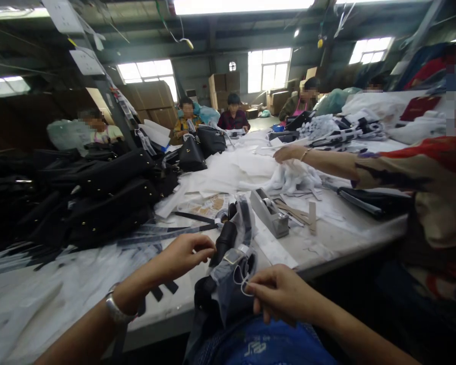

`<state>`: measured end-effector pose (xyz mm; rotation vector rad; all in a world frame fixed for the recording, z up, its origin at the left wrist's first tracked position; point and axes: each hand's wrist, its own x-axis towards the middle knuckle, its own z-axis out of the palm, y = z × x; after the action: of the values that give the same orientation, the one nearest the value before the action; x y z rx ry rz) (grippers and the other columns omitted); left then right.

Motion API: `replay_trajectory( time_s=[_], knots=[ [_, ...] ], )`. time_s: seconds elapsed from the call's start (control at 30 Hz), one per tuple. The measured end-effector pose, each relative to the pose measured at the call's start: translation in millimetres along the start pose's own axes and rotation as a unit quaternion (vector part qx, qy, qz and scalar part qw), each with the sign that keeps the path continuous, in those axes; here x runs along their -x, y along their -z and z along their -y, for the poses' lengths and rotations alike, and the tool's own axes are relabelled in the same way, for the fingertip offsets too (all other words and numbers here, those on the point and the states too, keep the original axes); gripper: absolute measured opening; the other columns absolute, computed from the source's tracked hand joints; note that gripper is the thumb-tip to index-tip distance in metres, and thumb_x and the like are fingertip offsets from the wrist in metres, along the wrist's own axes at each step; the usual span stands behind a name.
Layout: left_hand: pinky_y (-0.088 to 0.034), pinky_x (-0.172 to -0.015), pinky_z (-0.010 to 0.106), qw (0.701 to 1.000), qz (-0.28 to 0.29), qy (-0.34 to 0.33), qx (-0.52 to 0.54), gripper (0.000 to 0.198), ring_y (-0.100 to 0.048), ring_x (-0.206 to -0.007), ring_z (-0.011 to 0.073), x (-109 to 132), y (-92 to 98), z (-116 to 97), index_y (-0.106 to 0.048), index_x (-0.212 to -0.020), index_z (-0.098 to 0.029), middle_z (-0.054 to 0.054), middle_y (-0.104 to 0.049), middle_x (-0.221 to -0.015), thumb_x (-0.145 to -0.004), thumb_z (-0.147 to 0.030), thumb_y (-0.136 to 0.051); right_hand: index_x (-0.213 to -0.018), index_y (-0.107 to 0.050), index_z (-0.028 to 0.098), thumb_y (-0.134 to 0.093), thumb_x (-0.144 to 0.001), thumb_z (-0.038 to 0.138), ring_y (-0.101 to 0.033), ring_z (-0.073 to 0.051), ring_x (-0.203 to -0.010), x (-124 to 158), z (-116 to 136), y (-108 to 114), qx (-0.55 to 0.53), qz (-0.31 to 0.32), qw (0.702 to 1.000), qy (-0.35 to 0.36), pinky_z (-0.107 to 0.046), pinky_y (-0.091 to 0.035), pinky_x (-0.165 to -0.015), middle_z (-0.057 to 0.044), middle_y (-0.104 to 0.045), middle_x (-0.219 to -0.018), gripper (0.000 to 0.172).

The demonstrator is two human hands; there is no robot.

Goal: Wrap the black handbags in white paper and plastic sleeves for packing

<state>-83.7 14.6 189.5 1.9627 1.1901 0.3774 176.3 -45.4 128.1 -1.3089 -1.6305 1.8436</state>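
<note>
A black bag strap wrapped in clear plastic (233, 253) lies over the table's front edge and my lap. My left hand (184, 253) is closed in a pinch just left of the strap, fingertips touching its upper part. My right hand (279, 294) is closed on a thin white string loop (240, 281) that hangs from the strap's metal buckle (231, 257). A silver watch sits on my left wrist.
A grey tape dispenser (269, 210) stands just beyond the strap. Black handbags (99, 197) are piled at the left. White wrapping sheets (239, 170) cover the table's middle. A co-worker's hand (289, 153) reaches in from the right. Other people sit at the far end.
</note>
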Motion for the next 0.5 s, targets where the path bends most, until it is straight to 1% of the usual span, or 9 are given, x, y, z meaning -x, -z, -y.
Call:
replay_trajectory(
  time_s=[0.07,0.13,0.2,0.23,0.3,0.33,0.43,0.5],
  knots=[
    [-0.049,-0.072,0.027,1.000,0.015,-0.001,-0.002,0.020,-0.065,-0.078,0.0181,0.8,-5.1,9.2,-0.075,-0.089,-0.020,0.002,-0.073,-0.083,-0.086,-0.035,-0.062,-0.069,-0.066,0.014,-0.054,-0.092,0.052,-0.042,-0.005,-0.031,-14.3,-8.4,-13.8,-0.001,-0.022,1.000,0.015,-0.015,-0.027,-0.029,0.001,-0.060,-0.049,0.047],
    [-0.048,-0.074,0.026,1.000,0.018,-0.006,-0.005,0.016,-0.065,-0.080,0.0179,0.5,-8.2,11.8,-0.076,-0.087,-0.021,0.001,-0.073,-0.085,-0.083,-0.033,-0.066,-0.069,-0.066,0.014,-0.053,-0.094,0.051,-0.043,-0.005,-0.033,-26.4,-11.0,-25.5,-0.009,-0.056,0.997,0.048,-0.016,-0.030,-0.033,0.001,-0.060,-0.050,0.046],
    [-0.048,-0.072,0.026,1.000,0.003,-0.009,-0.011,0.015,-0.063,-0.079,0.0174,0.0,-9.3,12.9,-0.075,-0.089,-0.022,0.000,-0.072,-0.086,-0.078,-0.030,-0.069,-0.071,-0.067,0.015,-0.053,-0.095,0.048,-0.049,-0.007,-0.038,-34.0,-10.7,-33.9,-0.022,-0.080,0.993,0.086,-0.016,-0.033,-0.037,0.000,-0.063,-0.054,0.043],
    [-0.048,-0.070,0.026,1.000,-0.009,-0.010,-0.014,0.017,-0.062,-0.078,0.0170,-0.2,-9.3,13.8,-0.074,-0.092,-0.022,0.000,-0.071,-0.086,-0.076,-0.028,-0.071,-0.073,-0.068,0.015,-0.054,-0.095,0.047,-0.053,-0.008,-0.041,-36.3,-10.1,-36.9,-0.030,-0.087,0.990,0.105,-0.017,-0.036,-0.039,-0.001,-0.065,-0.058,0.041],
    [-0.048,-0.069,0.026,0.999,-0.026,-0.015,-0.013,0.026,-0.060,-0.078,0.0163,-0.4,-8.8,16.3,-0.072,-0.100,-0.022,0.000,-0.069,-0.088,-0.074,-0.023,-0.070,-0.077,-0.070,0.015,-0.055,-0.095,0.048,-0.059,-0.010,-0.048,-39.0,-8.6,-41.1,-0.046,-0.088,0.986,0.135,-0.018,-0.041,-0.044,-0.003,-0.069,-0.065,0.040],
    [-0.048,-0.069,0.025,0.999,-0.028,-0.019,-0.010,0.030,-0.060,-0.079,0.0159,-0.1,-8.6,17.4,-0.071,-0.103,-0.022,0.001,-0.069,-0.091,-0.074,-0.022,-0.069,-0.080,-0.071,0.016,-0.056,-0.094,0.049,-0.060,-0.010,-0.049,-39.9,-7.6,-42.6,-0.058,-0.087,0.984,0.144,-0.018,-0.042,-0.046,-0.003,-0.069,-0.067,0.039],
    [-0.050,-0.069,0.024,0.999,-0.019,-0.037,0.018,0.033,-0.062,-0.084,0.0153,2.6,-9.9,15.9,-0.070,-0.110,-0.025,0.002,-0.069,-0.106,-0.078,-0.020,-0.065,-0.090,-0.072,0.016,-0.061,-0.091,0.052,-0.061,-0.011,-0.050,-42.4,-2.4,-45.6,-0.112,-0.073,0.980,0.148,-0.019,-0.044,-0.047,-0.002,-0.068,-0.067,0.038],
    [-0.049,-0.067,0.023,0.997,-0.034,-0.057,0.040,0.033,-0.062,-0.085,0.0151,5.8,-12.7,11.1,-0.070,-0.112,-0.027,0.002,-0.068,-0.114,-0.080,-0.021,-0.064,-0.096,-0.071,0.014,-0.066,-0.087,0.053,-0.062,-0.012,-0.052,-43.7,2.6,-47.0,-0.154,-0.059,0.976,0.142,-0.021,-0.047,-0.049,-0.002,-0.068,-0.067,0.040]
  ],
)
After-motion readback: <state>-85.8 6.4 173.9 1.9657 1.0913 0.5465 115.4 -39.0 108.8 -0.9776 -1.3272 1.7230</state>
